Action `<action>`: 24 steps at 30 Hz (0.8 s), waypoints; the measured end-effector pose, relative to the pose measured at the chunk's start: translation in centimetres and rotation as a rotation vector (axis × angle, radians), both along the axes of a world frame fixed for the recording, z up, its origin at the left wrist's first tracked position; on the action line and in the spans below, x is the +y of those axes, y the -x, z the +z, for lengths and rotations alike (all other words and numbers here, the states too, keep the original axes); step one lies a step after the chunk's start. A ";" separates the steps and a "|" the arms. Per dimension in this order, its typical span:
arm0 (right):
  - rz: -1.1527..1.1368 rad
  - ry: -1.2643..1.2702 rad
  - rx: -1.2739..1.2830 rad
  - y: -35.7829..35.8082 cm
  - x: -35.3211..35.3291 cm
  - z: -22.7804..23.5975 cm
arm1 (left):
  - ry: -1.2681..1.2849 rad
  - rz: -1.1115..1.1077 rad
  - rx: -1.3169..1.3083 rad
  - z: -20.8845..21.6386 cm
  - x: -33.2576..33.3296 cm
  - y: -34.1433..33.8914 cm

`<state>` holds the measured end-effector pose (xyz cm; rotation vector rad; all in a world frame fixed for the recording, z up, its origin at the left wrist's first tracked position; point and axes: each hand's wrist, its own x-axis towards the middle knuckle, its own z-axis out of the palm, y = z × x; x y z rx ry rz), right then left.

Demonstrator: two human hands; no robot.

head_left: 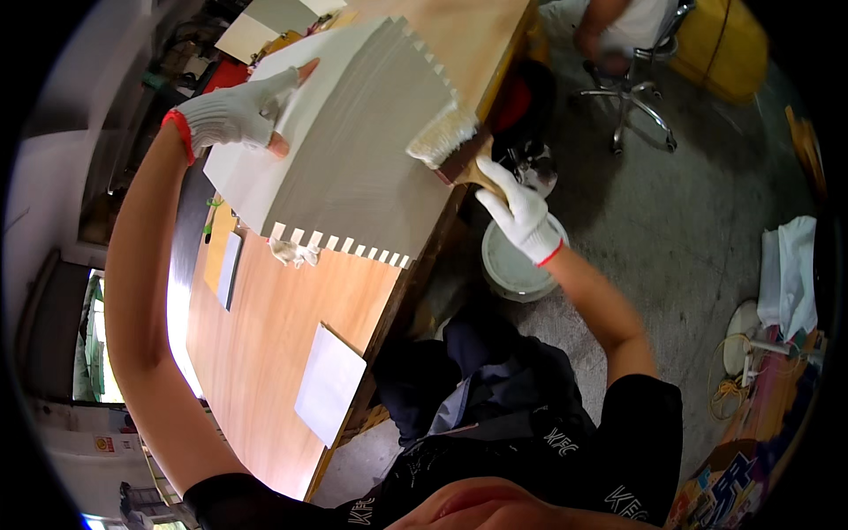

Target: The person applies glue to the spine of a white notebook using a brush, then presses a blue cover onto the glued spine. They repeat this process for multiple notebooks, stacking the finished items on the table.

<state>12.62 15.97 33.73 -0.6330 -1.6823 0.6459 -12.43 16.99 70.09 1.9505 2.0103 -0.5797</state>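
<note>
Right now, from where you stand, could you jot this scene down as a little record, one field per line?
Left hand: gloved, spread against a pale side of the toothed piece
Left hand location
Right hand: gloved, gripping the brush by its handle
Brush: wide, bristles coated white; contact with the piece cannot be told
Toothed piece: grey broad face, notched along two edges
Table: wooden, under the piece
Nearby: pale flat panel on the table
Floor: round bucket, wheeled chair

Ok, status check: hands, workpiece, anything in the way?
Left hand on white side of notched board. Right hand gripping wide brush, bristles at grey side's edge. Crumpled whitish item by nearer notched edge, clear of brush.
</note>
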 end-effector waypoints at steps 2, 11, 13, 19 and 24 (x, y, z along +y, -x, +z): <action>0.053 -0.361 -0.072 -0.1 2.2 3.1 | -0.023 -0.027 -0.090 -0.2 -0.1 1.9; -0.135 -0.432 -0.733 -6.3 12.6 4.3 | -0.015 -0.041 -0.206 -0.7 -0.1 2.3; -0.173 -0.335 -0.764 -7.2 11.4 3.0 | -0.009 -0.027 -0.160 -0.4 -0.5 1.2; 0.010 0.204 -0.064 0.4 2.9 3.8 | -0.044 -0.010 -0.116 -0.3 -1.9 0.5; 0.056 0.404 0.083 6.5 -6.9 -2.9 | -0.111 -0.116 -0.156 -0.9 -0.1 1.5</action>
